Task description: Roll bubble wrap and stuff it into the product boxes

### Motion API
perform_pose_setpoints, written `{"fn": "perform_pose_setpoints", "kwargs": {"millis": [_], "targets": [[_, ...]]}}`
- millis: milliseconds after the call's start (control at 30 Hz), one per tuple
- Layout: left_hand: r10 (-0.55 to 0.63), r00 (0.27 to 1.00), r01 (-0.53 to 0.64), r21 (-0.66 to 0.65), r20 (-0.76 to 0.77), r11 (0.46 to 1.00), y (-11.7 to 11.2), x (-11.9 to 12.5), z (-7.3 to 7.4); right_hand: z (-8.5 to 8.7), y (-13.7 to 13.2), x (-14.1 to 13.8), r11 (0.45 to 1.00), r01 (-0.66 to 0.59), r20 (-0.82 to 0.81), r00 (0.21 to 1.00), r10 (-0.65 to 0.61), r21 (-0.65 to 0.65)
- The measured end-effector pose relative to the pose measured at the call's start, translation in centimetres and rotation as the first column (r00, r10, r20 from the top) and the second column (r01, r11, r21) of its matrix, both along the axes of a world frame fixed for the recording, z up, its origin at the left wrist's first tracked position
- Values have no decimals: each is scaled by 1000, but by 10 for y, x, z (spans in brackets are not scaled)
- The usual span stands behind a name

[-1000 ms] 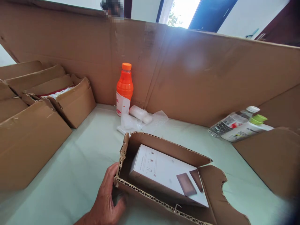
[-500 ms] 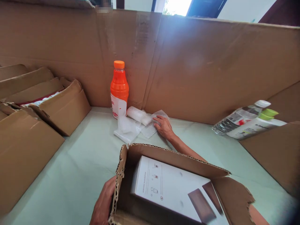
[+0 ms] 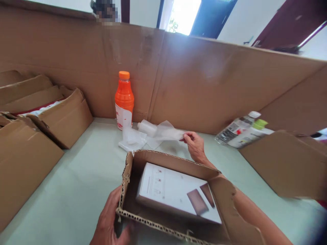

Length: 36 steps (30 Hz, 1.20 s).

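An open cardboard box (image 3: pixel 176 161) with torn edges sits in front of me. Inside it lies a white printed carton (image 3: pixel 176 190) with brown rectangles on its face. My left hand (image 3: pixel 108 217) grips the near left corner of the box from outside, the thumb at the front wall. Past the far wall, my right hand (image 3: pixel 196 145) pinches the right end of a sheet of bubble wrap (image 3: pixel 166 131), stretched off the table surface. More crumpled clear wrap (image 3: pixel 134 137) lies to the left, at the foot of an orange bottle (image 3: pixel 124 100).
Tall cardboard walls (image 3: pixel 204 81) enclose the pale green surface (image 3: pixel 84 183). Several open cardboard boxes (image 3: pixel 61 119) stand at left. A clear water bottle (image 3: pixel 236 127) and a white bottle with a green cap (image 3: pixel 247 134) lean beside another cardboard box (image 3: pixel 283 163) at right.
My right hand has gone from lying on the bubble wrap to pinching its edge, pulling it rightward and up. The view has shifted right; my left hand stays at the box.
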<state>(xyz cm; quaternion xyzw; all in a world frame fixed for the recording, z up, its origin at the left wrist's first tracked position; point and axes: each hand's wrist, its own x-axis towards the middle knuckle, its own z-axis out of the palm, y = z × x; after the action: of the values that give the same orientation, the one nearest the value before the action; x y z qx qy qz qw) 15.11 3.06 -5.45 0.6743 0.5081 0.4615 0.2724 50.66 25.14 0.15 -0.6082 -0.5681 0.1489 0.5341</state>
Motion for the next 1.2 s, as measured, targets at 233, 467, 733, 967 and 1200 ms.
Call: {"fn": "perform_pose_setpoints", "kwargs": {"millis": [233,467,733,967,1200], "targets": [[-18,992,33,118,-124,992,5,-12,4,-8,-128,55,961,275,-151,949,-278,-39],[-43,979,56,58,-197,997,9,-21,14,-15,-275,69,876,476,-157,861,-483,-84],[-78,966,83,10,-246,996,11,-28,33,-6,-317,-26,931,-139,68,983,172,-336],[-6,1000,11,-218,26,976,28,-21,21,-2,-257,-67,920,-252,-14,966,260,-301],[-127,968,182,-260,215,948,28,-21,8,-9,-217,-23,976,-138,161,973,166,-171]]}}
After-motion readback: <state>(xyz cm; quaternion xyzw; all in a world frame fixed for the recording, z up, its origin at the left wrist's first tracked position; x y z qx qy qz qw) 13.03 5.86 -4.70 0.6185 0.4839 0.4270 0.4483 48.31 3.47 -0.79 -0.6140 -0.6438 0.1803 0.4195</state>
